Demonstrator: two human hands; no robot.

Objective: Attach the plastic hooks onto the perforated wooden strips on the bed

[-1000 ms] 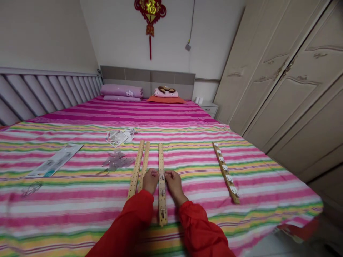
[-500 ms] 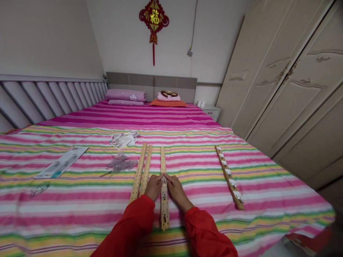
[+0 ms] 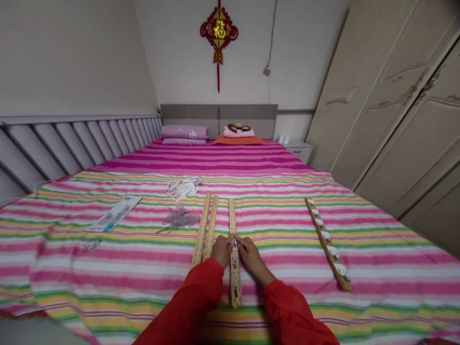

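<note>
My left hand (image 3: 222, 250) and my right hand (image 3: 251, 256) meet over a perforated wooden strip (image 3: 232, 215) lying lengthwise in front of me. Thumbs and fingertips of both are pinched round a small metal hook (image 3: 235, 243) on the strip's face, partly covered by the fingers. Two more small metal hooks (image 3: 235, 289) sit on the strip nearer to me. Just left of my left hand lie two bare perforated strips (image 3: 201, 230), side by side.
At the right rests a wooden strip (image 3: 328, 256) bearing several white-backed hooks. Leftward on the striped bedspread (image 3: 143, 273) are a heap of small clear packets (image 3: 179, 218), white cards (image 3: 184, 189), a long hook package (image 3: 115, 213) and a thin clear item (image 3: 92, 243). A wardrobe (image 3: 406, 120) stands right.
The view has swung a little to the left, so everything appears farther right. Both hands keep their pinch at the same spot on the middle strip.
</note>
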